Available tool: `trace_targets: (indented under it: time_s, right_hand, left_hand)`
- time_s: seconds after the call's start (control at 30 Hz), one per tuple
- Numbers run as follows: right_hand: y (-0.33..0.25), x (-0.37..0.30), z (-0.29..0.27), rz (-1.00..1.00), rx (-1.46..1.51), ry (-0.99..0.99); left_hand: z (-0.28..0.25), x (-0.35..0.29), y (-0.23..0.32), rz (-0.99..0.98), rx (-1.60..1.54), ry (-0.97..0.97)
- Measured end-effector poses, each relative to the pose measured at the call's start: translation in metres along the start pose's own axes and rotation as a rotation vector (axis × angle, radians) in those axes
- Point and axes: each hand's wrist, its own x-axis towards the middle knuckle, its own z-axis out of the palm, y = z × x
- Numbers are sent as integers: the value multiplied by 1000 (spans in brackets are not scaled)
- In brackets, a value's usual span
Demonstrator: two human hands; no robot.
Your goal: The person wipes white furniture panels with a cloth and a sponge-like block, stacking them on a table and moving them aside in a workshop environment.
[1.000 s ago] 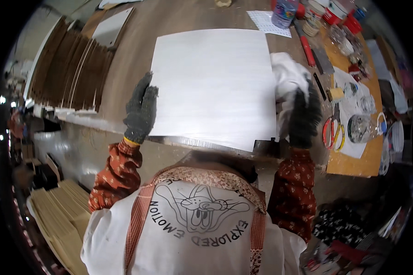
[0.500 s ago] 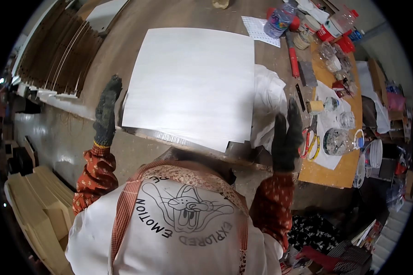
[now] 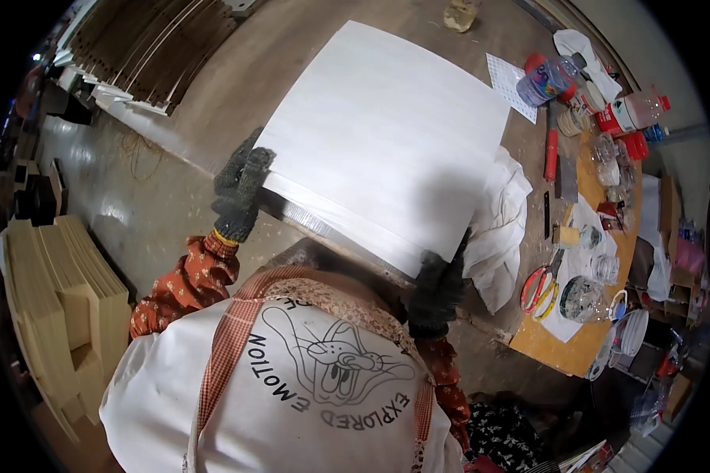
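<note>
A large white square panel (image 3: 386, 134) lies tilted on the brown worktable, its near edge toward me. My left hand (image 3: 242, 189), in a dark grey knit glove, is closed at the panel's near left corner, the thumb lying by its edge. At the near right corner my right hand (image 3: 436, 296), in a dark glove, has its fingers closed around the corner; part of them is hidden in shadow. Below the near edge a ribbed greyish layer (image 3: 312, 219) shows. A crumpled white cloth (image 3: 501, 229) lies just right of the panel.
Scissors (image 3: 540, 288), a clear jar (image 3: 582, 299) and a red stick-like tool (image 3: 551, 155) lie to the right, beside an orange-brown board (image 3: 544, 347). Bottles (image 3: 548, 80) stand far right. Stacked brown panels (image 3: 142, 47) are far left; cream boards (image 3: 67, 307) stand near left.
Both hands have come inward from open beside the panel to its near corners. The panel appears turned clockwise, and the whole view has also turned and shifted.
</note>
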Motion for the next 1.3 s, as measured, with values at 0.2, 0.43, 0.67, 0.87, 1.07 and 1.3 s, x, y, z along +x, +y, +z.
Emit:
trace_targets:
  time_s: [0.2,0.43,0.67,0.87,1.07,1.3]
  right_hand:
    - [9,-5,13,-373,-424,282]
    - [7,-13,25,-53,-78,249]
    - [6,-12,36,100,136,324]
    - [-6,-10,30,385,538,312]
    - [-1,-28,22,-78,18,148]
    - [43,-58,37,-114,-248,221]
  left_hand:
    - [-8,13,-24,261,219,40]
    - [-14,33,-29,693,808,63]
    - [10,38,-1,-5,446,136]
    - [-11,51,-30,666,737,55]
    - [-22,36,-51,225,-61,-159]
    - [-30,31,-75,355,503,-99]
